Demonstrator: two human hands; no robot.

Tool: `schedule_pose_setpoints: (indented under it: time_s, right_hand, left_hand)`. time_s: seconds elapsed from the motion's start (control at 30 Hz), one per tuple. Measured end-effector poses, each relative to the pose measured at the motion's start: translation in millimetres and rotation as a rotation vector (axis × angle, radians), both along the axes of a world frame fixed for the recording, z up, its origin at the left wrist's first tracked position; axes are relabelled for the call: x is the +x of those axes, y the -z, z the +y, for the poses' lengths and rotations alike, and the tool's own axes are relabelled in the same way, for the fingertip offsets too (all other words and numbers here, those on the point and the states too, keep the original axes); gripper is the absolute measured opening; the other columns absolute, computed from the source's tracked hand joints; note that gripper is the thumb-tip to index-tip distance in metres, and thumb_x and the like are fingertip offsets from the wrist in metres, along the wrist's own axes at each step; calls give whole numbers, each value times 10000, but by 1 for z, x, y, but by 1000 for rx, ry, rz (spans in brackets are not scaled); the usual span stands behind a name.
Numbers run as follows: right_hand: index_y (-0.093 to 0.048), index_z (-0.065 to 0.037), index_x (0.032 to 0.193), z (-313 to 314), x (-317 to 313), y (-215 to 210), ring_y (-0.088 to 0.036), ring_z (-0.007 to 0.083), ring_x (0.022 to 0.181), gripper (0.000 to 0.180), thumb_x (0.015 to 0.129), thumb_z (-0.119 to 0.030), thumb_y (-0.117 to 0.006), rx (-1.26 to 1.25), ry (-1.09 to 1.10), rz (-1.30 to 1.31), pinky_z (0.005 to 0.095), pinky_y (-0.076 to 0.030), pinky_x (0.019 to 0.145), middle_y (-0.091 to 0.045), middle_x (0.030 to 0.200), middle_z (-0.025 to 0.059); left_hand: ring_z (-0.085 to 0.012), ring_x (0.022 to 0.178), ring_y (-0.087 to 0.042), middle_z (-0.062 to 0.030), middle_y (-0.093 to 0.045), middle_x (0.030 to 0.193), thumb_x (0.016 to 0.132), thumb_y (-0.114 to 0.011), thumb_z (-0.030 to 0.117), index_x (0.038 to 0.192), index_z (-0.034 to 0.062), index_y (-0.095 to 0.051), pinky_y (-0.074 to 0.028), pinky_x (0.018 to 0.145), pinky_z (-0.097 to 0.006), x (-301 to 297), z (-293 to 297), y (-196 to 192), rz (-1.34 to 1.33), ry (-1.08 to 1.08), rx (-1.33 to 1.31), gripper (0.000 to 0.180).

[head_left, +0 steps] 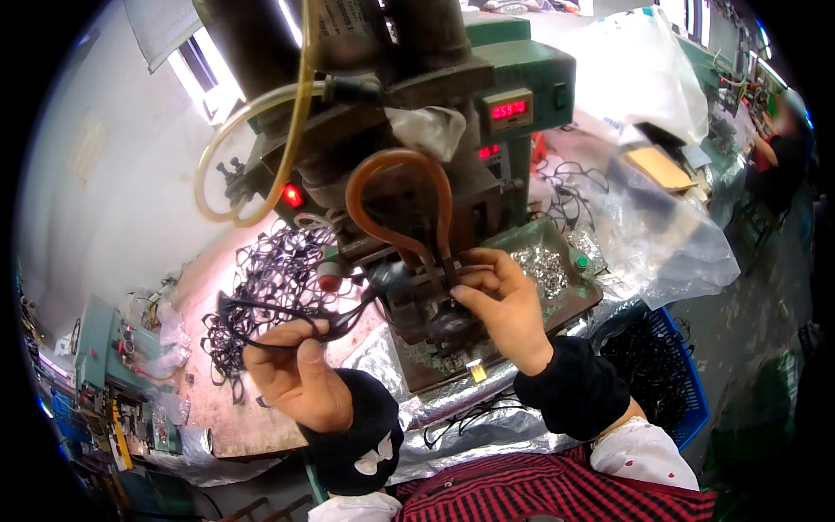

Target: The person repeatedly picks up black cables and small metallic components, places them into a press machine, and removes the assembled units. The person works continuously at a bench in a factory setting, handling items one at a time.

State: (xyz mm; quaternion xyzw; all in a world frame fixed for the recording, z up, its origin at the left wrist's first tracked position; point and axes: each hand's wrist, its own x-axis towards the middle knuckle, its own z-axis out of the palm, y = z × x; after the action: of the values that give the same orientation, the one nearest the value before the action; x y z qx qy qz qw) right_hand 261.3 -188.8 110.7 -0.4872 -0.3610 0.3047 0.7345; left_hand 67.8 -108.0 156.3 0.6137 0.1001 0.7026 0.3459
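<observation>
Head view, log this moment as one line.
left hand: holds black cable | right hand: fingertips at press fixture | behind: cable pile

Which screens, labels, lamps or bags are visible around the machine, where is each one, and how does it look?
Digital display: on the green machine's upper right, small rectangle, red glowing digits.
Second display: just below, partly hidden, red glow.
Red lamp: machine's left side, round, lit.
Paper label: on the dark cylinder at top, whitish, cut off by the frame.
Plastic bags: right of the machine, clear, crumpled.
</observation>
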Motion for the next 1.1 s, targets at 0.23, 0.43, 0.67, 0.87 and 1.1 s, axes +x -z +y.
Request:
schedule_pose_setpoints:
  time_s: [0.23,0.43,0.67,0.87,1.1]
  right_hand:
    - [-503,26,1300,-29,-11,-32,-599,182,1093,457,867,-38,-636,-21,-79,-207,300,-453,951,-616,1182,122]
    - [-640,-11,965,-38,91,66,-521,385,1206,224,764,-86,-708,-574,745,-1263,461,-441,971,-623,1171,176]
    - [-622,-12,878,-24,111,64,-615,374,940,148,802,-129,-671,-447,710,-933,427,-492,788,-646,908,181]
    - [-643,7,911,-18,97,59,-619,156,712,111,899,-103,-631,-395,664,-750,297,-481,661,-651,762,98]
    - [-623,8,930,-38,90,59,-597,100,780,87,900,-68,-651,-272,547,-628,247,-470,716,-653,826,35]
  left_hand:
    - [-202,796,-642,-146,-650,888,871,-580,-68,999,-7,-502,-530,786,-318,0,-14,-24,110,164,-94,162]
    - [-134,838,-657,-120,-689,938,866,-678,-33,986,-42,-570,-513,773,-245,35,-34,-13,371,312,-273,162]
    - [-87,789,-618,-65,-671,897,884,-671,-13,971,-28,-600,-486,732,-218,54,-38,-18,482,271,-280,114]
    - [-116,829,-646,-82,-684,922,879,-676,1,990,-22,-620,-503,757,-245,43,-34,-16,580,260,-230,127]
    - [-274,1025,-645,-175,-678,1065,808,-678,-59,1009,12,-617,-476,912,-350,8,-49,36,463,-173,41,221]
